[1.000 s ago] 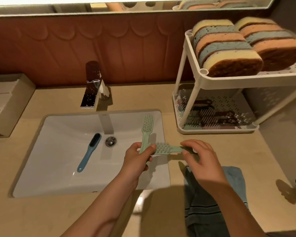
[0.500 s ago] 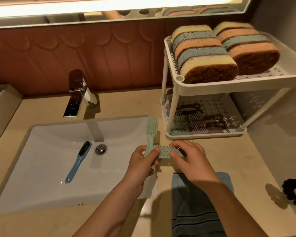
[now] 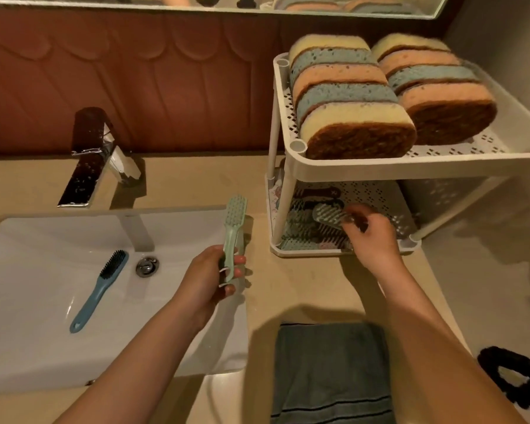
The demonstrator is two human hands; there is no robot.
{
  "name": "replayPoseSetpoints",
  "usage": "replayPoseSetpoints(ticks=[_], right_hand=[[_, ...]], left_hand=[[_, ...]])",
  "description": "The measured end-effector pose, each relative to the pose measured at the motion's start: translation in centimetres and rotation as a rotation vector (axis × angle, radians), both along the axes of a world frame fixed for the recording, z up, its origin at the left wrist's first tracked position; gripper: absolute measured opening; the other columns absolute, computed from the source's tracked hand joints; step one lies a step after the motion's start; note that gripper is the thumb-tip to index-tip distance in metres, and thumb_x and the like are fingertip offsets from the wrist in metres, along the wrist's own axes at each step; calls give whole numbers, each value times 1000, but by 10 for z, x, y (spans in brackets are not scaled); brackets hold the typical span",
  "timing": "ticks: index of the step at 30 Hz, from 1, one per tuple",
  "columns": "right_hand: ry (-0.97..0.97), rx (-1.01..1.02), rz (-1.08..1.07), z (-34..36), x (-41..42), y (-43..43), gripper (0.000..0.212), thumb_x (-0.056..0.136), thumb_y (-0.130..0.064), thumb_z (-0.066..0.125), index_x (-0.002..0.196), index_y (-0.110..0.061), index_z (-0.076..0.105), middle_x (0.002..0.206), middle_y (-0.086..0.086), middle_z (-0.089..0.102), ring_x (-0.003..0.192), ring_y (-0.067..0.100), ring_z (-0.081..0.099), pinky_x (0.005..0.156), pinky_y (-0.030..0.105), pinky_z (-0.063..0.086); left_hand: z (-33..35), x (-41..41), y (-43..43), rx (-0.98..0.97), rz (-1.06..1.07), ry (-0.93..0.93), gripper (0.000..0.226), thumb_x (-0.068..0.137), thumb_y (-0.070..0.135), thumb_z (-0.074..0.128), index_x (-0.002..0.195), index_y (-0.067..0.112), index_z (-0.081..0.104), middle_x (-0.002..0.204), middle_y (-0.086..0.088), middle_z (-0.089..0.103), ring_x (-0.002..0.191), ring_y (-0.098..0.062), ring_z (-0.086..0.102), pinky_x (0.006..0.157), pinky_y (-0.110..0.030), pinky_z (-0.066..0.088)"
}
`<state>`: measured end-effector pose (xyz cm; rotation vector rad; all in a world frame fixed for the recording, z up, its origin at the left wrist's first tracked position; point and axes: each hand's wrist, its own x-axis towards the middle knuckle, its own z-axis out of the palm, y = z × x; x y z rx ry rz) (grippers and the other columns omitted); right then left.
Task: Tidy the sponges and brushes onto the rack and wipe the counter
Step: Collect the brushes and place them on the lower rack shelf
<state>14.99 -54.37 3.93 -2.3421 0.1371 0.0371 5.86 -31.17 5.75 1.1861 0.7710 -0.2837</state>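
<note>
A: Our hands have split. Right hand (image 3: 372, 237) now reaches into the rack (image 3: 343, 172) lower shelf, grip pinching one green brush (image 3: 329, 216) above the brushes lying there.

B: Left hand (image 3: 210, 278) grip holds the second green brush (image 3: 234, 231) over the table edge. Blue brush (image 3: 100, 289) sits in the sink (image 3: 37, 347); wiping not started.

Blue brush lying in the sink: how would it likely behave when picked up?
The blue brush looks like rigid plastic, so probably stiff and light. It lies in the glossy white sink, so its handle may be wet and slippery. Its long flat shape seems unlikely to roll.
</note>
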Motion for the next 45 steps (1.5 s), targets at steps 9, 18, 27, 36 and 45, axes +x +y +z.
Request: replayPoseSetpoints(ticks=[9,18,27,36,45], right_hand=[[63,-114,71,-29,88,-1,39,92,-27,55,127,-10,52,132,15,54,125,34,47,106,42,34],[90,-145,136,-54,108,-5,20,91,-15,54,108,-9,62,121,17,61,117,35,52,104,45,38],[108,-236,191,-42,95,-3,38,92,-20,54,129,-14,53,133,13,55,120,34,51,102,42,41],[135,135,224,-4,-11,34,27,93,-14,52,119,-13,60,102,0,62,89,12,57,79,24,43],[265,532,243,0,-96,77,68,88,-22,61,142,-32,22,119,1,56,108,12,56,93,26,46]], left_hand=[[-18,-6,6,-17,94,114,34,100,28,30,96,11,60,70,-3,62,56,-14,49,51,-26,27],[-18,-12,16,41,139,116,31,100,27,32,95,13,60,75,-4,61,60,-15,46,49,-26,29],[-8,-18,2,150,13,43,28,99,21,34,97,11,60,79,-5,63,62,-17,48,51,-27,33],[-10,-32,2,254,-136,16,29,97,17,33,97,12,61,80,-5,64,60,-15,48,52,-26,35],[-10,-45,-18,374,-353,-257,19,97,11,43,86,9,59,72,-6,62,46,-2,53,46,-15,37]])
